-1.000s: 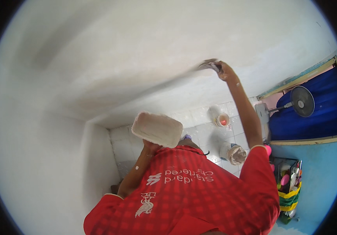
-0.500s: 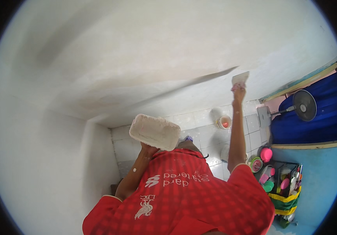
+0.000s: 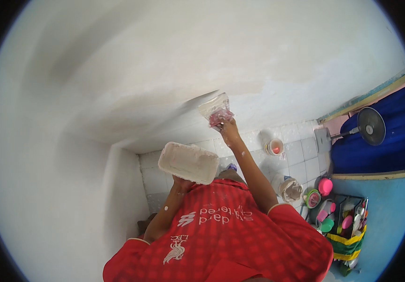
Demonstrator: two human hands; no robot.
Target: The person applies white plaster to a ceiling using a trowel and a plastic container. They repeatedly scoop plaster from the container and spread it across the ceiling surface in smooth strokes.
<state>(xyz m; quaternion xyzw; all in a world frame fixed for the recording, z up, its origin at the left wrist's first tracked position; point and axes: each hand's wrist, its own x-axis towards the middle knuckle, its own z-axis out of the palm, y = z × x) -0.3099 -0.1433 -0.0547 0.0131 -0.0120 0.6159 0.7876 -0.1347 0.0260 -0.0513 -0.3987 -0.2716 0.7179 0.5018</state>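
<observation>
My left hand [image 3: 182, 184] grips the underside of a white rectangular tub [image 3: 188, 163] smeared with whitish paste, held in front of my chest. Most of those fingers are hidden by the tub. My right hand [image 3: 228, 130] is closed round the reddish handle of a wide putty knife [image 3: 214, 107], whose blade carries pale paste. Blade and hand are up and to the right of the tub, in front of the white wall [image 3: 174, 56]. A shadow falls beside the blade. Whether the blade touches the wall I cannot tell.
On the tiled floor [image 3: 296, 149] stand a small white bucket [image 3: 274, 147] with something orange inside and a paste-stained bucket [image 3: 290, 189]. To the right are a grey fan [image 3: 371, 127], a blue curtain [image 3: 390, 150], and a rack [image 3: 348, 207] of colourful kitchenware.
My right hand has swung left with the putty knife, from far right towards the tub. The stained bucket shows more fully now. My left hand and the tub have barely moved.
</observation>
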